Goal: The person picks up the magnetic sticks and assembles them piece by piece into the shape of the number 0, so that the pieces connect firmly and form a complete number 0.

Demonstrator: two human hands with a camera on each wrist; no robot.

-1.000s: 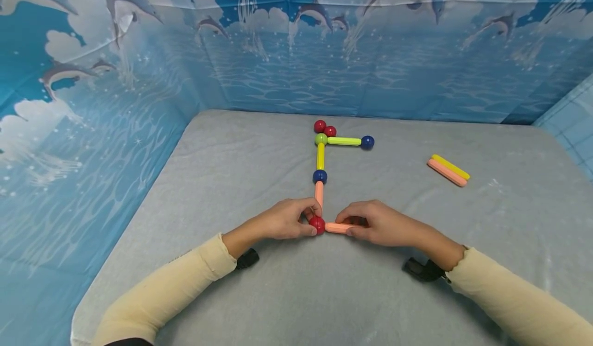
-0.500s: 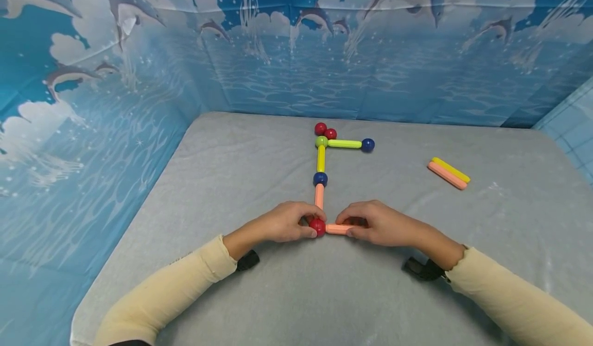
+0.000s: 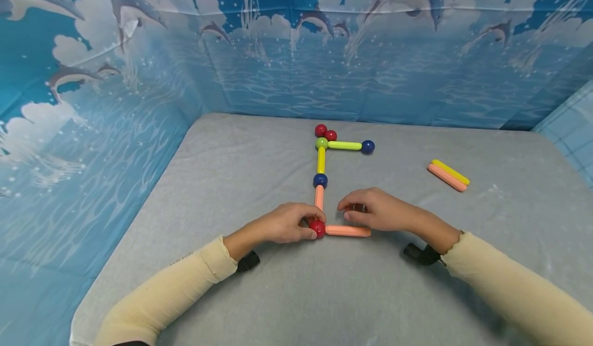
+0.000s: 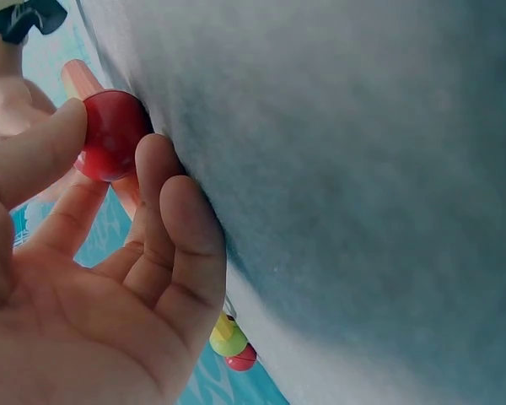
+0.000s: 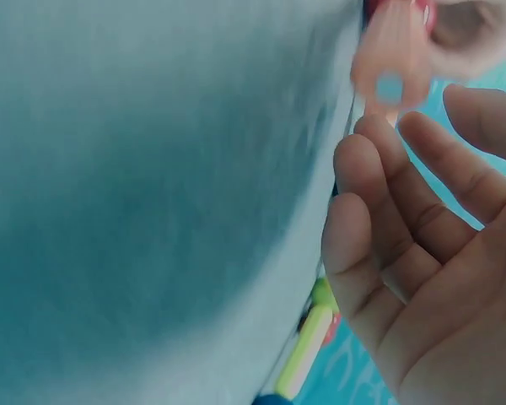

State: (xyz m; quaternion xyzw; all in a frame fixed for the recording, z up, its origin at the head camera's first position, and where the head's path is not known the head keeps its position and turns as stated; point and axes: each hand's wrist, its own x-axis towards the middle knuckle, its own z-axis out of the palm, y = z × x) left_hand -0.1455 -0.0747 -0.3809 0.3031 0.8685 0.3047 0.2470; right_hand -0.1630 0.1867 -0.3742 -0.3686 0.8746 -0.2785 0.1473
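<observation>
My left hand (image 3: 290, 223) pinches a red ball (image 3: 317, 228) between thumb and fingers at the near corner of a chain of rods and balls. From that ball an orange rod (image 3: 348, 230) reaches right, and another orange rod (image 3: 319, 197) runs away to a blue ball (image 3: 320, 180). Beyond it come a yellow rod (image 3: 321, 160), a green ball (image 3: 321, 143), a lime rod (image 3: 345, 145) and a second blue ball (image 3: 368, 146). My right hand (image 3: 377, 209) hovers just behind the right-hand orange rod, holding nothing; the right wrist view shows its fingers loosely bent.
Two red balls (image 3: 326, 132) touch each other beside the green ball. To the right, a loose yellow rod (image 3: 451, 172) and a loose orange rod (image 3: 447, 177) lie side by side on the grey cloth (image 3: 259, 305). A dolphin-print curtain (image 3: 278, 78) stands behind the table.
My right hand has let go of the right-hand orange rod and moved slightly away from me, leaving the rod lying against the red ball. The left hand keeps its pinch on the ball.
</observation>
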